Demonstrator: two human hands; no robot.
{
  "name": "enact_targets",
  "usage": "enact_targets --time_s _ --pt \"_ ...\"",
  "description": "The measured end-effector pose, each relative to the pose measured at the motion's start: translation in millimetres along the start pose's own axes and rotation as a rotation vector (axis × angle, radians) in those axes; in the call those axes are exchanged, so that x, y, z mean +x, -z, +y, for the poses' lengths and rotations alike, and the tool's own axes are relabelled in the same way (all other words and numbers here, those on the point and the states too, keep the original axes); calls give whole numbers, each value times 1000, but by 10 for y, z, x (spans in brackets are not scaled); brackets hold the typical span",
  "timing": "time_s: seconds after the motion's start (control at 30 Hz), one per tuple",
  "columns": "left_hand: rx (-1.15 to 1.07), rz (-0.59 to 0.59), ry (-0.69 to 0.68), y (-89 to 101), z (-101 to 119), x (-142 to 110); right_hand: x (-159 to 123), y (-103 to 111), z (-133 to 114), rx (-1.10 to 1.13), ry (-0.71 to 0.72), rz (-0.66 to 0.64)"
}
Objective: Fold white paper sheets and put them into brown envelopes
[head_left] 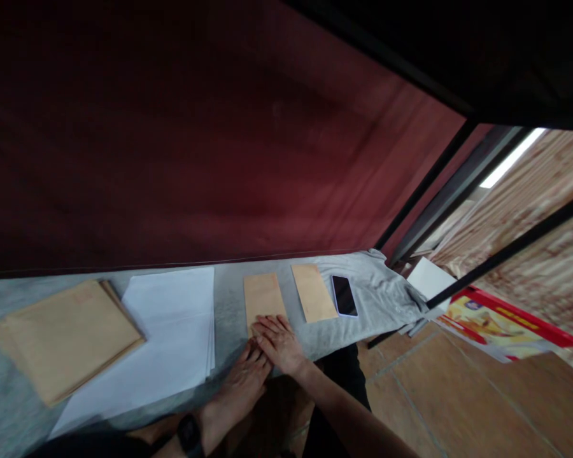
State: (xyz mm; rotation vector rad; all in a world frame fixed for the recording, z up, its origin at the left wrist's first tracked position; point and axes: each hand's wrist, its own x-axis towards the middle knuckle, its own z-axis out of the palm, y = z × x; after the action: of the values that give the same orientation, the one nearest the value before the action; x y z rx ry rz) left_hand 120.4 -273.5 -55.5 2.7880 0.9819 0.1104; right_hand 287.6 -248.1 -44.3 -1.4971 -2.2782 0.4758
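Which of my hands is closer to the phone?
Your right. The right hand lies on the near end of an envelope, with another envelope between it and the phone. The left hand is left of the right, farther from the phone.

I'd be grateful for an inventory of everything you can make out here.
Stacked plain white paper sheets: several, white, left of centre
Stacked rectangular tan paper envelopes: several, tan, far left, overlapping the sheets
Single rectangular tan paper envelopes: two, tan, centre
Flat rectangular phone: one, black with pale edge, right of the envelopes
Soft grey cloth: one, grey, beneath these
Broad dark red panel: one, dark red, behind the cloth
Straight black bars: several, black, right
Printed box: one, red and yellow, far right
Tiled floor: one, brown, lower right
Wristband: one, black, left wrist
Hands: two, bare, together at the left single envelope
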Motion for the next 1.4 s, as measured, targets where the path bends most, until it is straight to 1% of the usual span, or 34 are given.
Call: enact_targets --time_s 0.17,0.3,0.5,0.57,0.63,0.77,0.83,0.9,1.0,1.13,1.2,1.27,1.3,1.4 --pt "-14 19 6 -29 -12 -2 14 20 -19 -18 -12 -4" --pt "-12 26 10 -27 -11 -14 16 -5 -11 -22 -10 22" --pt "30 -55 31 61 35 15 -3 -60 42 -24 24 82" --pt "30 -79 40 53 36 19 -7 -80 60 -32 41 113" --pt "18 -82 29 2 22 8 -10 -97 76 -32 55 141" --pt "8 -33 27 -214 -41 -27 -15 -112 115 -14 82 162" --pt "3 -34 17 -324 -77 -33 -18 -108 136 -5 93 161" --pt "-12 -43 -7 -395 -104 -36 -23 -102 149 11 97 158" --pt "-20 0 -15 -410 -126 -56 -40 -97 147 47 86 152" --pt "-27 98 -24 -311 -138 -97 -46 -47 166 124 71 147" --pt "-40 121 -42 -241 -136 -110 13 32 231 173 85 146" --pt "-40 120 -38 -176 -121 -116 158 143 345 183 100 159" --pt "-36 114 -33 -150 -111 -116 264 202 418 156 103 166" --pt "-19 84 -16 -115 -83 -95 675 333 662 -1 94 107"
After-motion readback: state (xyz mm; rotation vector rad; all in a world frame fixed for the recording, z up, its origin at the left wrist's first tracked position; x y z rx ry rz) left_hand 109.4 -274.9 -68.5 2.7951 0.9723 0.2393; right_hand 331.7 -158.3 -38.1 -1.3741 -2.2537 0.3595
